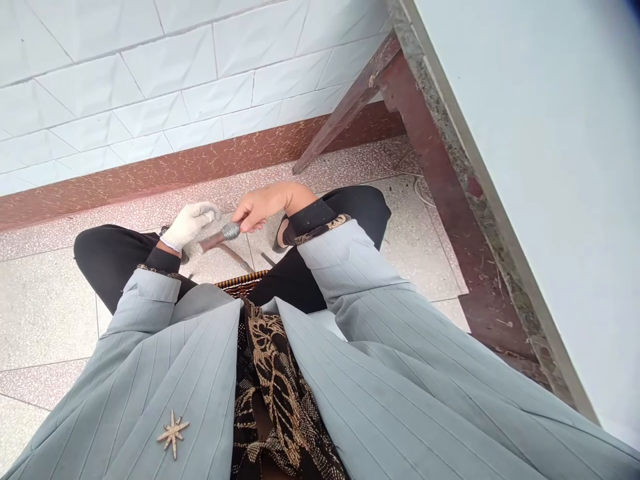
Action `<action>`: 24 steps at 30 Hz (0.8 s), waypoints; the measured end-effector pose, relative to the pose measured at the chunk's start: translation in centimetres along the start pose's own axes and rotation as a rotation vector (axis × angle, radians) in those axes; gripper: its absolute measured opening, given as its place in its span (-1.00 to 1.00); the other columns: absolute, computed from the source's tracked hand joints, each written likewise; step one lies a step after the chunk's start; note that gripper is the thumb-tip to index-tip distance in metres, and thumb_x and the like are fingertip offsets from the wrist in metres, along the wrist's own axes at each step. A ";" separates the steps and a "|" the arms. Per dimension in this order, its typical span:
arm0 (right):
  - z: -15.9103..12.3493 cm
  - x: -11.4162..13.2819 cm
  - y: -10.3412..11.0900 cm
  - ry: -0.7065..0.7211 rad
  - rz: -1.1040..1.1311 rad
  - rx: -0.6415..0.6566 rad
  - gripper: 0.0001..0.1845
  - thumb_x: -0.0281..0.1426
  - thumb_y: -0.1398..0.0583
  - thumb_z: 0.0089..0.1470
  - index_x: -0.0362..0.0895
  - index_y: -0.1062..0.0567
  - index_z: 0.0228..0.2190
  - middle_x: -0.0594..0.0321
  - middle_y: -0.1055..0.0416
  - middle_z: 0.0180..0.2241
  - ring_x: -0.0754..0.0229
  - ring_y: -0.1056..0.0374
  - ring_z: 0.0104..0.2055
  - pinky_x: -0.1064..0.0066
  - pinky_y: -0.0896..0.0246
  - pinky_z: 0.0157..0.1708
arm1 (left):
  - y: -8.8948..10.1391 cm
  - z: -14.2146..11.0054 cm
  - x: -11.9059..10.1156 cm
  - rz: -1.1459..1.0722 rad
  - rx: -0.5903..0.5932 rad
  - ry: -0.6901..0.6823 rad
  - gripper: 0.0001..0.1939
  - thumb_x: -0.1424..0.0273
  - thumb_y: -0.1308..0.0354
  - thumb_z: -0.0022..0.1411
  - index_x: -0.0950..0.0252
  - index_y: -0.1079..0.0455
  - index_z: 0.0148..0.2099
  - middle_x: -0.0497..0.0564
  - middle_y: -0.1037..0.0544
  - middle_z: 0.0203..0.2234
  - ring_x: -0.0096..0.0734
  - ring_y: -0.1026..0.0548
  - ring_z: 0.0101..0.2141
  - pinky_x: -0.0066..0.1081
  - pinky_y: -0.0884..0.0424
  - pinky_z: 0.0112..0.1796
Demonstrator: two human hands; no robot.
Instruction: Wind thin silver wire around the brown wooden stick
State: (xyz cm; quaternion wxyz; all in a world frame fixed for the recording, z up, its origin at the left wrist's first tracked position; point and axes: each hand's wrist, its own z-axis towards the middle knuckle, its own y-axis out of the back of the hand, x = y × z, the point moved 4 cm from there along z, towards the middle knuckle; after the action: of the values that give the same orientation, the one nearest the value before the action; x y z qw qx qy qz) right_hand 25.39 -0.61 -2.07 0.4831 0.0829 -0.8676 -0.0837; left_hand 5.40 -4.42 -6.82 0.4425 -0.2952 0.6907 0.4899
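My right hand (264, 204), bare, is closed around one end of a short brown, wood-like handle (213, 241) with a grey band like wound wire near my fingers. The handle's free end points left and down, under my left hand. My left hand (191, 225) wears a whitish knit glove. Its fingers are curled together just above the handle, and whatever they may pinch is too small to make out. Below the handle, a thin brown stick-like tool (235, 257) with a grey end lies on the floor, and a short dark strip (268, 259) is beside it.
A woven rim in black and orange (243, 283) shows between my legs. Dark red table legs (345, 107) and a pale tabletop (530, 167) stand to my right. White wall tiles (165, 73) rise ahead above a red-brown skirting (200, 153). A thin pale cord (423, 193) lies near the table.
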 end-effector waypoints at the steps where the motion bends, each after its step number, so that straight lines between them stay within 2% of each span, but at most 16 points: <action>1: -0.6 0.3 0.7 0.092 0.071 -0.142 -0.78 -0.36 -0.27 0.32 -0.19 -0.50 -0.38 0.38 -0.38 -0.52 0.35 -0.23 -0.48 0.45 -0.13 -0.36 | 0.1 0.0 0.2 -0.036 -0.015 0.013 -0.74 0.24 -0.15 0.22 0.32 -0.53 -0.20 0.01 -0.53 -0.38 -0.38 -0.44 -0.37 -0.34 -0.41 -0.25; 3: -2.0 0.3 2.4 0.196 0.206 -0.505 -0.73 -0.25 -0.26 0.35 -0.17 -0.49 -0.33 0.35 -0.38 -0.50 0.34 -0.20 -0.48 0.46 -0.13 -0.38 | 0.1 0.1 0.3 -0.054 -0.017 0.033 -0.75 0.24 -0.14 0.24 0.31 -0.51 -0.23 -0.03 -0.46 -0.45 -0.43 -0.34 -0.45 -0.36 -0.35 -0.33; 5: -3.0 -0.4 3.6 0.172 0.296 -0.797 -0.70 -0.20 -0.23 0.38 -0.16 -0.47 -0.33 0.32 -0.38 -0.50 0.33 -0.18 -0.48 0.46 -0.12 -0.42 | 0.0 0.1 0.1 -0.030 0.008 0.020 -0.75 0.23 -0.13 0.25 0.30 -0.51 -0.25 -0.05 -0.40 -0.48 -0.45 -0.27 -0.48 -0.37 -0.29 -0.36; 6: -3.1 -0.8 3.8 0.121 0.314 -0.878 -0.70 -0.22 -0.23 0.39 -0.15 -0.47 -0.33 0.30 -0.38 -0.50 0.32 -0.18 -0.48 0.46 -0.12 -0.44 | -0.1 0.1 -0.1 -0.020 0.029 0.002 -0.74 0.21 -0.14 0.25 0.31 -0.51 -0.24 -0.06 -0.40 -0.48 -0.45 -0.26 -0.47 -0.38 -0.28 -0.35; 8: -2.9 -1.4 4.1 -0.016 0.291 -0.920 -0.75 -0.29 -0.23 0.37 -0.16 -0.47 -0.34 0.26 -0.39 -0.50 0.30 -0.21 -0.49 0.44 -0.15 -0.44 | -0.2 0.0 -0.6 -0.005 0.073 -0.038 -0.72 0.19 -0.15 0.25 0.31 -0.51 -0.25 -0.06 -0.41 -0.47 -0.45 -0.28 -0.45 -0.38 -0.28 -0.33; 11: -2.4 -1.9 4.2 -0.184 0.154 -0.860 -0.82 -0.41 -0.23 0.35 -0.18 -0.51 -0.35 0.23 -0.44 -0.47 0.30 -0.26 -0.48 0.42 -0.21 -0.39 | 0.1 -0.2 -1.1 0.049 0.088 -0.045 -0.73 0.22 -0.13 0.23 0.32 -0.50 -0.26 -0.07 -0.42 -0.47 -0.46 -0.28 -0.45 -0.38 -0.27 -0.33; 16: -1.8 -2.0 4.0 -0.325 -0.092 -0.704 -0.81 -0.46 -0.20 0.33 -0.21 -0.58 -0.34 0.22 -0.47 -0.45 0.29 -0.33 -0.44 0.41 -0.21 -0.33 | 0.9 -0.5 -1.4 0.116 0.018 -0.007 -0.74 0.27 -0.08 0.21 0.33 -0.51 -0.25 -0.07 -0.41 -0.48 -0.48 -0.27 -0.47 -0.40 -0.28 -0.35; 21: 1.1 -1.8 1.5 -0.440 -0.300 -0.340 -0.80 -0.42 -0.25 0.31 -0.24 -0.63 -0.34 0.17 -0.50 -0.45 0.20 -0.37 -0.41 0.35 -0.17 -0.33 | 0.0 -0.4 -1.1 0.212 0.128 -0.061 -0.72 0.24 -0.08 0.21 0.31 -0.54 -0.26 -0.01 -0.56 -0.38 -0.36 -0.46 -0.35 -0.32 -0.40 -0.18; 24: 2.4 -1.5 -0.2 -0.426 -0.282 -0.101 -0.82 -0.44 -0.28 0.31 -0.24 -0.62 -0.34 0.27 -0.42 -0.54 0.25 -0.33 -0.46 0.37 -0.15 -0.34 | -0.6 -0.3 -0.1 0.209 0.151 -0.052 -0.70 0.21 -0.12 0.20 0.30 -0.57 -0.23 0.02 -0.62 -0.32 -0.26 -0.53 -0.26 -0.27 -0.43 -0.12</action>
State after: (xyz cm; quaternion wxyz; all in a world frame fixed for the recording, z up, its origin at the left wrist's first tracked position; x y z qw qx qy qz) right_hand 24.16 -0.29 -4.63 0.2767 0.1594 -0.9243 -0.2092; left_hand 5.87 -4.86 -6.91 0.4277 -0.1746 0.7409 0.4876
